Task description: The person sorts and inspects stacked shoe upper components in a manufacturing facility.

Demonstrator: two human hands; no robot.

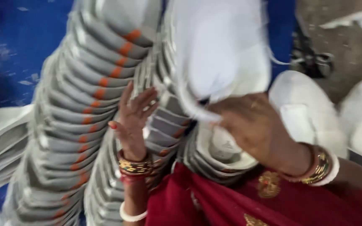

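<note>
two hands in view. left hand [134, 118], centre of frame, open with fingers spread, resting against nested grey cap pieces [84, 121]. right hand [254, 125], right of centre, closed on a white cap piece [221, 54] lifted into the upper centre, motion-blurred. two long curved rows of stacked grey pieces, each marked with an orange tab, too many to count, running from upper centre to lower left. further white pieces [306, 111] at right. red cloth [214, 203] along lower edge; blue floor [21, 37] upper left.
</note>
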